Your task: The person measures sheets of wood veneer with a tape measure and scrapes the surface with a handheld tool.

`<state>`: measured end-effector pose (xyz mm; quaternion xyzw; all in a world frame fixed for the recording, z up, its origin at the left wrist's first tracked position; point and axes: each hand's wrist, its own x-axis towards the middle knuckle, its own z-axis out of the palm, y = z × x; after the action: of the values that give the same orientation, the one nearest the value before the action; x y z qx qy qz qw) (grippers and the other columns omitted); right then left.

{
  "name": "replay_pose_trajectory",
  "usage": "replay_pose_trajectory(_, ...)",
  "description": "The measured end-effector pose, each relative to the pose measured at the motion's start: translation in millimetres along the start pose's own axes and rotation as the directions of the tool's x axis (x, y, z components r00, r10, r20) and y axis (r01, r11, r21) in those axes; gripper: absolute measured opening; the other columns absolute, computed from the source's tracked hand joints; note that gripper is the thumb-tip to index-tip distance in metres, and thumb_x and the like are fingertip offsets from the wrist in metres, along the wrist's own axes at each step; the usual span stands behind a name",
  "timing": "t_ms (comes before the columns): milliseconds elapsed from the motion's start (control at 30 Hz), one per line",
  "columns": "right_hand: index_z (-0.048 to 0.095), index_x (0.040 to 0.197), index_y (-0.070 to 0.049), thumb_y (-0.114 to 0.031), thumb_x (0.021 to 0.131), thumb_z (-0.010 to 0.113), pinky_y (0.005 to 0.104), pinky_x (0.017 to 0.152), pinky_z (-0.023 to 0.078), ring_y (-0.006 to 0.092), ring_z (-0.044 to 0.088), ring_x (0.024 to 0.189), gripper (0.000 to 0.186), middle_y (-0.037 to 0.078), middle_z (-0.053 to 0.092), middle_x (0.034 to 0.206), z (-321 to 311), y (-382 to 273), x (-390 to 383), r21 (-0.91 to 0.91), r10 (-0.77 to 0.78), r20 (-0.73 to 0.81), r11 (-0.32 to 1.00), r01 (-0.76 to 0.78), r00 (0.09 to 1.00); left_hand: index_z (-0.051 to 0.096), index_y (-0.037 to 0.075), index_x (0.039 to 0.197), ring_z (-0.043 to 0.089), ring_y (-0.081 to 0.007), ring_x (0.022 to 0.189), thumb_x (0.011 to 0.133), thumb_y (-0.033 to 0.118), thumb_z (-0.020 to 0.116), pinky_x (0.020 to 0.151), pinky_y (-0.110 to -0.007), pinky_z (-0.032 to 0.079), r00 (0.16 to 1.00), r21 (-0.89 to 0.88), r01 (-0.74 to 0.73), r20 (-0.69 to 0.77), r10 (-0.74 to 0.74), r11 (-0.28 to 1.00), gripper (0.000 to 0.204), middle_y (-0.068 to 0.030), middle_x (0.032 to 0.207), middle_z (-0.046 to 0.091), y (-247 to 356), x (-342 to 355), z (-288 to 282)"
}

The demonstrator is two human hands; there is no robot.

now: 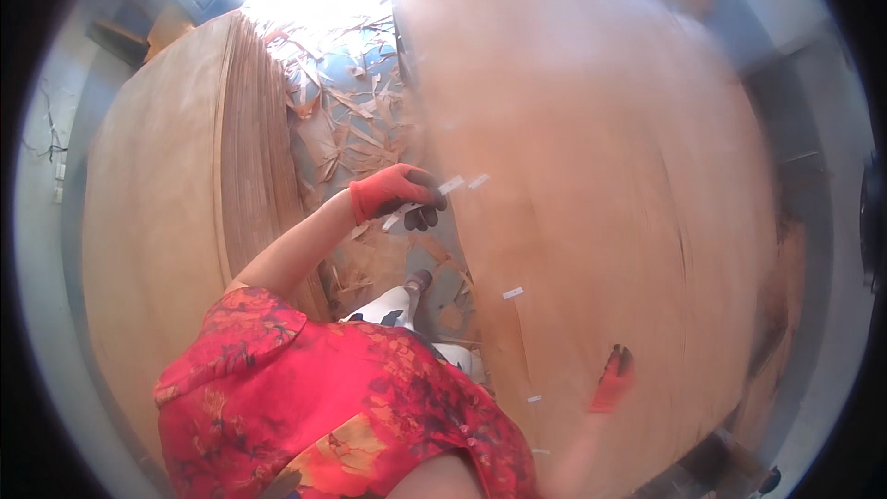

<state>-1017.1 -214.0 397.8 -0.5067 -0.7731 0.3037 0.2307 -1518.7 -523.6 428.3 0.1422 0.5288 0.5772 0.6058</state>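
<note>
My left hand [399, 196], in an orange-red glove with a dark palm, is closed on small white strips [450, 186] at the near-left edge of the large wood veneer sheet [591, 222]. One strip pokes out past the fingertips and another shows below the hand. Farther right, my right hand [613, 379] is over the sheet in a matching glove; motion smears its fingers, so their grip is unclear. Several white pieces lie along the sheet's left side, among them a short strip [513, 293] and a smaller one [534, 398]. A fine dark line runs lengthwise through the sheet's right part.
To the left rises a tall stack of veneer sheets [157, 212]. Torn veneer scraps [346, 120] litter the floor aisle between the two stacks, and my shoe [419, 280] is on that floor. Dark objects [716, 467] sit by the sheet's near right corner. Bright light washes out the far end.
</note>
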Motion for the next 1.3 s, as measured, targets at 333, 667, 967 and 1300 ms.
replay_pose_trajectory(333,0.067,0.115,0.004,-0.020,0.096,0.065,0.0346,0.074,0.054,0.0195,0.067,0.078,0.030,0.012,0.072,0.089,1.0,74.4,65.9,-0.177,-0.115,-0.070,0.979,0.101,0.991,0.066,-0.004,0.109,0.072,-0.0226,0.070,0.098,0.014,0.060,0.060,-0.031,0.059,0.965,-0.051,-0.036,-0.263,0.021,0.998,0.022,-0.0150,0.087,0.072,-28.0,21.0,-71.4)
replay_pose_trajectory(667,0.057,0.133,0.002,-0.018,0.086,0.075,0.0466,0.108,0.040,0.0375,0.053,0.125,0.054,0.019,0.059,0.134,81.6,-19.1,130.5,-0.335,-0.279,-0.036,0.908,0.252,0.960,0.064,-0.004,0.113,0.070,-0.0217,0.073,0.099,0.015,0.061,0.067,-0.034,0.059,0.908,-0.204,-0.155,-0.416,0.057,0.967,0.024,-0.0129,0.088,0.070,-21.9,54.7,-136.0)
replay_pose_trajectory(967,0.057,0.132,-0.006,-0.020,0.074,0.081,0.0479,0.105,0.041,0.0364,0.048,0.128,0.065,0.013,0.053,0.140,436.7,-296.7,151.5,0.063,-0.751,0.291,0.633,0.771,0.593,0.065,-0.003,0.112,0.070,-0.0202,0.072,0.099,0.018,0.062,0.062,-0.030,0.054,0.940,-0.204,-0.066,-0.340,-0.008,0.977,0.025,-0.0123,0.086,0.070,19.0,123.6,-233.5)
replay_pose_trajectory(1300,0.052,0.140,-0.011,-0.040,0.068,0.083,0.0536,0.103,0.035,0.0320,0.040,0.134,0.084,0.008,0.045,0.149,520.0,-325.5,147.2,-0.189,-0.565,0.503,0.667,0.721,0.654,0.068,-0.003,0.108,0.069,-0.0173,0.071,0.098,0.016,0.062,0.061,-0.028,0.052,0.954,-0.113,0.112,-0.268,-0.138,0.987,0.022,-0.0105,0.084,0.072,61.8,148.4,-274.9)
